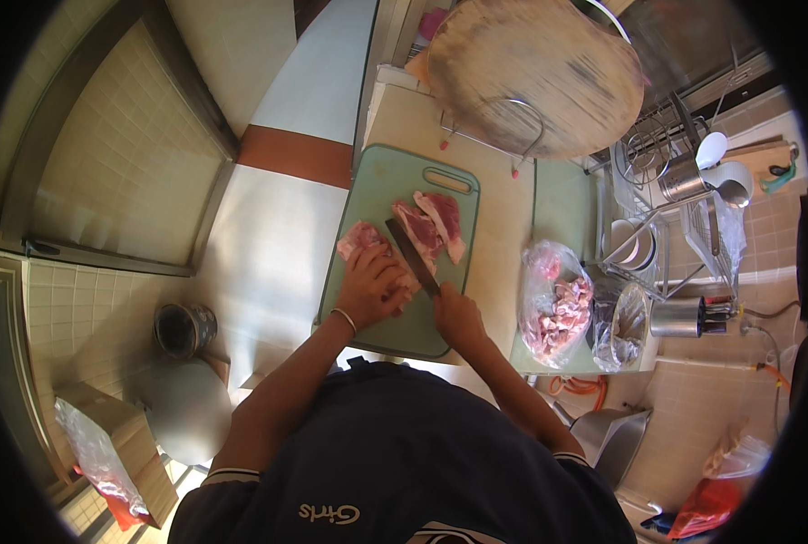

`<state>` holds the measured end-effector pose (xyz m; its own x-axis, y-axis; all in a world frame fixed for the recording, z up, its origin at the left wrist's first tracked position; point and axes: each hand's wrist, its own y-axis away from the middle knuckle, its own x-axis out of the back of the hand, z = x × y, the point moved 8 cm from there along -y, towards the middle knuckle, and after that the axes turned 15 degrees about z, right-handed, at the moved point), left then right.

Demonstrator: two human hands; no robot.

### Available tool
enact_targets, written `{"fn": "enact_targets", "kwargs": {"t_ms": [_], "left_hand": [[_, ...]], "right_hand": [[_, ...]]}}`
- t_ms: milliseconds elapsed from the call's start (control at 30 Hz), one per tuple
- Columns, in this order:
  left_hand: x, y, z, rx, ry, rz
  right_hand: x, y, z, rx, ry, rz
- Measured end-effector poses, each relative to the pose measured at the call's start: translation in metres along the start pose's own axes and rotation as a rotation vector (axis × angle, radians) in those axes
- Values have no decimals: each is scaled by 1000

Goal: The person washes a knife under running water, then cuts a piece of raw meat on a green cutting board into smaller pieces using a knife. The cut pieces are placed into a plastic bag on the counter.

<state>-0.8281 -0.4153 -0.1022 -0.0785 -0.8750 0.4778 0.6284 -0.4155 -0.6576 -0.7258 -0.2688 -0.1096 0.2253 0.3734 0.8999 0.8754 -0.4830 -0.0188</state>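
Note:
On a green cutting board (387,177) lies a piece of raw meat (361,238), with my left hand (371,285) pressed over it, fingers spread across its top. My right hand (458,319) grips the handle of a kitchen knife (412,257). The blade points up and to the left, along the right side of the meat under my left hand. Two cut slabs of raw meat, one (417,231) close to the blade and one (444,221) farther right, lie beyond the knife. Whether the edge touches the board cannot be seen.
Right of the board sit a clear plastic bag of meat chunks (563,313) and a bag-lined container (621,330). A round wooden chopping block (536,75) leans in a wire stand at the back. A dish rack (655,251) and a knife block (677,317) stand farther right.

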Motion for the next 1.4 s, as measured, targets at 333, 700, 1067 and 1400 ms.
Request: {"fn": "enact_targets", "kwargs": {"t_ms": [333,700,1067,1400], "left_hand": [[-12,2,2,26,-5,-22],[-15,8,2,-12,0,-12],[-15,9,0,-9,13,-5],[-7,3,3,-35,78,-16]], "right_hand": [[-9,17,3,-80,57,-96],[-29,-16,-14,-72,-12,-99],[-40,-65,-34,183,-129,150],[22,-52,19,-12,-135,121]]}}
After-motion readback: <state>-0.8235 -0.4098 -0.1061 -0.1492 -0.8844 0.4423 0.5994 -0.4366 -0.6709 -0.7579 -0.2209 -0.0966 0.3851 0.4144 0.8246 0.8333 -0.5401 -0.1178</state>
